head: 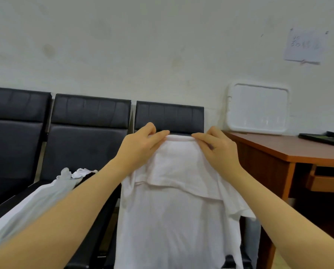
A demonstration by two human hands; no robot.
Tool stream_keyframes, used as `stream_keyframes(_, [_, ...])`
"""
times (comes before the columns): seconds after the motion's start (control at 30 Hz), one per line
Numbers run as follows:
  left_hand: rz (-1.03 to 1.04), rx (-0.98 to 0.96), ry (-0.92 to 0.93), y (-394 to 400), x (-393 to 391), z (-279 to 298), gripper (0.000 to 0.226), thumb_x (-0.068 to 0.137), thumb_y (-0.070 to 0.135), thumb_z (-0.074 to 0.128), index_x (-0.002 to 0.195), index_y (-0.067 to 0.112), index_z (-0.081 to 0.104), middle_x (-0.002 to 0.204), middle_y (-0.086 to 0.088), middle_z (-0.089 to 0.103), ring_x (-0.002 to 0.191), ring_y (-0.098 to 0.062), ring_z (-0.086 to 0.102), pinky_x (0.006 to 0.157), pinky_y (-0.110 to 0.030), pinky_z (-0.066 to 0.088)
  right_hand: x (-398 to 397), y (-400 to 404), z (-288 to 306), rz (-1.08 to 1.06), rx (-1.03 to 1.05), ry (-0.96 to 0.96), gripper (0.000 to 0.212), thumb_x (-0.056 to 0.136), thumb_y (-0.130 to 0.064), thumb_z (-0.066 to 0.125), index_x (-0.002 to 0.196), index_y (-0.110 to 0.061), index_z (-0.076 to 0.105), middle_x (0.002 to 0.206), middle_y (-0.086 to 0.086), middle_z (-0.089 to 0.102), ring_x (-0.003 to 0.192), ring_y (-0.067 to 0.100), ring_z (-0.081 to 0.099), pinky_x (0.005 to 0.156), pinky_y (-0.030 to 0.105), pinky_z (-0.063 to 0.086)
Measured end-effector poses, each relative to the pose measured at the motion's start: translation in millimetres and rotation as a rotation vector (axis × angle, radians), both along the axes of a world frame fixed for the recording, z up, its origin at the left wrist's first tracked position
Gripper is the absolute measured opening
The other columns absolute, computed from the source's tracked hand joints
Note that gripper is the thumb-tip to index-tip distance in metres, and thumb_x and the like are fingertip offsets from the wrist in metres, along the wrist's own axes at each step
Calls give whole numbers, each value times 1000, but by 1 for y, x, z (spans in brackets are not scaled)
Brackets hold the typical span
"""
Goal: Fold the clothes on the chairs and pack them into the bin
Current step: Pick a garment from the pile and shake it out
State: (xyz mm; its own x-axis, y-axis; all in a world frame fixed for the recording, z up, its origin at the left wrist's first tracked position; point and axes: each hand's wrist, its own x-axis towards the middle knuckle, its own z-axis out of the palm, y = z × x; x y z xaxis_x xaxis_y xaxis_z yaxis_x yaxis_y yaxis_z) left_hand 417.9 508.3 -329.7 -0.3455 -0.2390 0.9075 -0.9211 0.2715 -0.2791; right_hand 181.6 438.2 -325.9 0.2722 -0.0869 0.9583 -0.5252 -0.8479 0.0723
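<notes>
Both hands [178, 146] pinching white shirt [173, 200].

White shirt's [173, 220] hem — beyond bottom edge; wall note [304, 46] — unreadably blurred.

Three chairs stand side by side against the wall [142, 45]: a left chair [14, 133], a middle chair [88, 133] and a right chair [170, 117]. Before me, a shirt [173, 210] lies over the right chair's seat, its collar edge toward the backrest. My left hand [142, 144] and right hand [218, 150] pinch that edge, one at each end. A second garment [45, 199] lies on the middle chair, left of the shirt. Right of the chairs stands the tabletop [290, 146]; a tray [258, 108] on it leans against the wall, below a paper note [304, 45].
</notes>
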Motion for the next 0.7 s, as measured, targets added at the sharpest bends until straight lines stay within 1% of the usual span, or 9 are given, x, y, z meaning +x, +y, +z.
stream_keyframes(0.17, [44, 204, -212, -44, 24, -57, 41, 98, 47, 27, 131, 29, 44, 82, -3, 46, 58, -13, 41, 37, -22, 28, 18, -53, -61, -32, 144, 126, 35, 91, -33, 45, 99, -15, 74, 75, -2, 55, 63, 4, 44, 50, 9, 33])
stream_keyframes(0.27, [84, 314, -270, -81, 40, -101, 42, 92, 45, 37, 130, 30, 44, 80, -3, 47, 57, -14, 42, 37, -21, 27, 34, -96, -107, -62, 258, 180, 34, 92, -33, 46, 101, -17, 74, 75, -3, 53, 62, 7, 48, 45, 23, 44])
stream_keyframes(0.33, [116, 356, -278, -109, 52, -129, 40, 90, 40, 52, 127, 26, 51, 81, -4, 48, 57, -15, 45, 39, -21, 24, 46, -124, -134, -99, 327, 213, 26, 91, -29, 52, 102, -19, 74, 75, -6, 51, 62, 9, 50, 46, 23, 42])
stream_keyframes(0.4, [161, 422, -263, -137, 63, -155, 46, 82, 37, 68, 124, 22, 58, 80, -5, 50, 57, -16, 46, 40, -20, 23, 58, -151, -157, -130, 378, 243, 23, 89, -25, 55, 102, -21, 73, 76, -9, 47, 62, 6, 47, 46, 20, 38])
stream_keyframes(0.47, [215, 502, -252, -161, 71, -179, 48, 78, 38, 70, 121, 20, 61, 77, -3, 50, 56, -15, 44, 40, -20, 21, 68, -176, -178, -144, 417, 291, 20, 90, -25, 56, 102, -22, 73, 77, -8, 49, 64, 7, 48, 45, 25, 42])
stream_keyframes(0.53, [259, 541, -241, -184, 79, -200, 48, 76, 38, 73, 120, 20, 64, 74, -1, 49, 54, -12, 43, 40, -19, 19, 77, -198, -194, -147, 457, 334, 23, 92, -34, 54, 101, -24, 72, 79, -7, 52, 67, 11, 53, 46, 32, 46])
stream_keyframes(0.57, [273, 562, -235, -194, 82, -208, 48, 74, 37, 75, 118, 19, 66, 74, 0, 49, 54, -11, 44, 39, -18, 19, 81, -207, -201, -151, 478, 354, 29, 92, -41, 49, 100, -25, 72, 80, -8, 52, 69, 11, 54, 45, 30, 44])
stream_keyframes(0.63, [295, 593, -230, -212, 87, -222, 47, 72, 36, 79, 114, 18, 69, 73, 1, 50, 53, -11, 45, 40, -19, 18, 88, -225, -213, -174, 481, 433, 39, 89, -52, 42, 100, -28, 71, 80, -10, 50, 71, 12, 53, 42, 20, 31])
stream_keyframes(0.7, [315, 605, -235, -228, 93, -232, 46, 70, 36, 80, 111, 18, 70, 73, 0, 50, 54, -13, 45, 40, -20, 18, 95, -243, -224, -216, 472, 527, 34, 89, -52, 47, 102, -28, 69, 82, -8, 49, 72, 13, 52, 44, 16, 20])
